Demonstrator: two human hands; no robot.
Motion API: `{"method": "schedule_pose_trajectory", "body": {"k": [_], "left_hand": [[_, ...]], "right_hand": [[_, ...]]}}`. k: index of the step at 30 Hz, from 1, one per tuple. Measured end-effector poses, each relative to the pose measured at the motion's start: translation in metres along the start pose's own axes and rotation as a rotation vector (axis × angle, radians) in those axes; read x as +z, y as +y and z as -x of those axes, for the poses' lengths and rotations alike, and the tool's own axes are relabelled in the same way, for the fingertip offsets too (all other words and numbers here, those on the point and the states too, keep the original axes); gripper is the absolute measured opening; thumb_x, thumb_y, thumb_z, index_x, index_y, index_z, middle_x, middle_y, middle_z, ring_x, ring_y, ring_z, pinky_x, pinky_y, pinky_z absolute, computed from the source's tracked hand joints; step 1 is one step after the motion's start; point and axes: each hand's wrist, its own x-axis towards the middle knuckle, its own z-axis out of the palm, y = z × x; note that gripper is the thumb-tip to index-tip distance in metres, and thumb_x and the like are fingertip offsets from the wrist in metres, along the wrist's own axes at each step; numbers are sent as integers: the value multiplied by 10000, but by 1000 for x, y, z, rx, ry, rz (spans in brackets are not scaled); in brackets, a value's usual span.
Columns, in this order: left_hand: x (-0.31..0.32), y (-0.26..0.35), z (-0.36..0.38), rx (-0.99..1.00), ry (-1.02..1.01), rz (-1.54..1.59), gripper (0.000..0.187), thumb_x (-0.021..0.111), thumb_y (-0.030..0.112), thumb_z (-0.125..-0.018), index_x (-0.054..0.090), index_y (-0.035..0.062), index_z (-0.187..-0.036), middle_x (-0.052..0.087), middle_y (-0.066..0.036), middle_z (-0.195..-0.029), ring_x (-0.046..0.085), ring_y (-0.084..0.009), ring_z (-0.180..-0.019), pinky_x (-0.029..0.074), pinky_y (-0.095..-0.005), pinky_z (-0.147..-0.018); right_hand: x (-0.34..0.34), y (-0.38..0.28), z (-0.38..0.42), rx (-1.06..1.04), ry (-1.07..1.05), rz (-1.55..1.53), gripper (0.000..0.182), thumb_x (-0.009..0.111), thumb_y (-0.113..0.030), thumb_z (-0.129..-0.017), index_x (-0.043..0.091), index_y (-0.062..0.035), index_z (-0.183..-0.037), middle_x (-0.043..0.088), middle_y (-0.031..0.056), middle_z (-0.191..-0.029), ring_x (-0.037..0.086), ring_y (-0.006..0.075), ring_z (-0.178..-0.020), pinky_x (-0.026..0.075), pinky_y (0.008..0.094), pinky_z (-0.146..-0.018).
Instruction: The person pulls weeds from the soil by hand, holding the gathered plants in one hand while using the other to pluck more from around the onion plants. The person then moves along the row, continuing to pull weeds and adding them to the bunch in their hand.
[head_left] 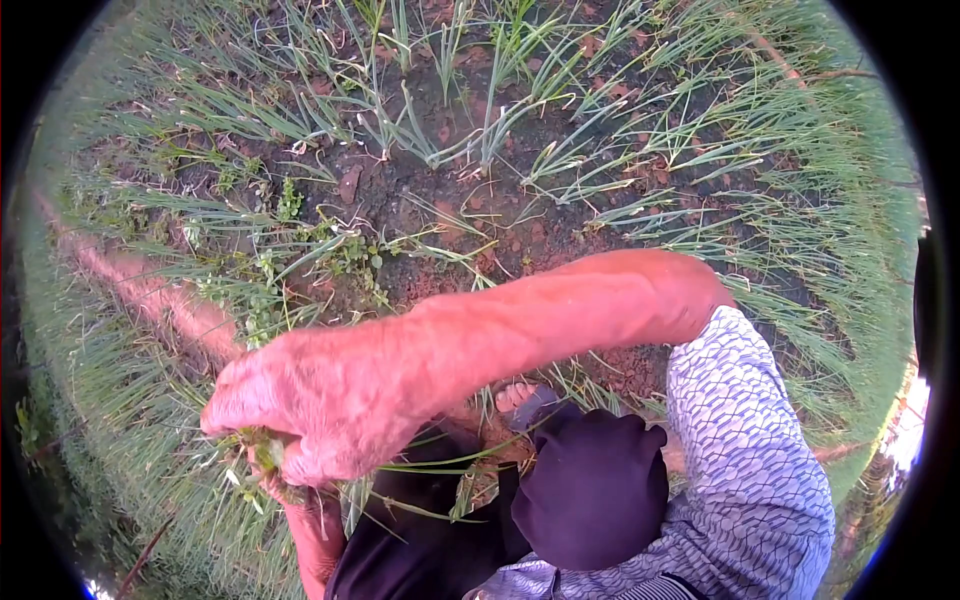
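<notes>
My right hand (310, 405) is closed, back of the hand up, with its arm stretched across to the left. Below its curled fingers shows a small bunch of green weeds (264, 452), and long thin green blades stick out on the wrist side. Under it, my left hand (272, 484) is mostly hidden; the little that shows lies against the same weeds, fingers bent around them. The left forearm rises from the bottom edge. Low leafy weeds (355, 255) grow in the soil just beyond my right hand.
Rows of onion-like plants (490, 130) stand in dark, damp soil (400, 205) ahead. Denser green growth (860, 200) spreads at the right. A bare reddish earth strip (150, 295) runs along the left. My foot in a sandal (530, 405) and a dark round cloth shape (590, 490) are below.
</notes>
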Motion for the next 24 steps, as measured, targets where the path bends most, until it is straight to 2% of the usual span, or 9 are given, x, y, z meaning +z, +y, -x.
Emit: {"method": "schedule_pose_trajectory", "body": {"k": [1, 4, 9, 12, 14, 15, 17, 21, 24], "left_hand": [[-6, 3, 1, 8, 15, -18, 720, 624, 507, -752, 386, 98, -1294, 472, -84, -1236, 491, -256, -1085, 481, -384, -832], [-25, 8, -6, -1, 59, -73, 703, 620, 497, -755, 393, 94, -1284, 476, -85, -1224, 493, -254, -1072, 482, -381, -823], [-66, 15, -9, -16, 173, -227, 674, 612, 480, -760, 404, 87, -1267, 484, -85, -1203, 498, -249, -1050, 482, -376, -810], [-86, 14, -16, -14, 216, -326, 657, 607, 469, -763, 411, 84, -1257, 489, -86, -1191, 501, -247, -1037, 483, -373, -801], [-98, 12, -17, -15, 241, -364, 645, 604, 463, -765, 416, 81, -1250, 492, -86, -1183, 503, -245, -1028, 483, -371, -796], [-103, 11, -18, -12, 251, -390, 639, 602, 459, -766, 418, 80, -1246, 493, -86, -1179, 504, -244, -1024, 483, -370, -793], [-113, 12, -18, -20, 269, -424, 628, 599, 452, -768, 423, 77, -1239, 496, -86, -1171, 506, -242, -1015, 483, -368, -787], [-133, 15, -17, -29, 321, -493, 605, 593, 439, -772, 432, 72, -1226, 502, -87, -1154, 509, -239, -998, 484, -364, -776], [-144, 22, -12, -29, 353, -535, 588, 588, 428, -775, 439, 68, -1215, 507, -87, -1142, 512, -236, -984, 485, -361, -768]], "right_hand": [[-26, -7, 11, -18, 206, 103, 323, 586, -163, -738, 602, 34, -994, 612, 191, -871, 600, 290, -850, 476, 343, -749], [-134, -48, 63, 641, 389, 202, 212, 606, -253, -827, 647, -58, -755, 570, -11, -594, 502, 33, -504, 393, 175, -450], [-222, 11, 183, 1497, 310, 402, 168, 579, -180, -806, 624, -41, -722, 576, 28, -567, 539, 97, -464, 424, 230, -413], [-237, 133, 262, 1122, -287, 693, 165, 562, -60, -783, 534, -29, -624, 572, 63, -552, 559, 144, -454, 444, 295, -401], [-230, 197, 306, 861, 64, 379, 221, 560, -23, -769, 447, -31, -580, 568, 106, -557, 565, 193, -445, 447, 336, -399], [-220, 222, 326, 761, 702, -143, 240, 566, -17, -761, 410, -36, -580, 568, 130, -567, 566, 221, -441, 447, 359, -399], [-229, 269, 340, 907, 1376, -373, 225, 592, -56, -743, 403, -50, -621, 572, 156, -596, 569, 269, -454, 449, 384, -406], [-210, 234, 276, 1306, 1355, 745, 175, 640, -200, -654, 664, -90, -787, 647, 138, -708, 648, 275, -746, 505, 364, -664], [-224, 265, 299, 1189, 1209, 1066, 144, 596, -181, -691, 659, -99, -792, 639, 168, -747, 620, 350, -747, 488, 421, -671]]}}
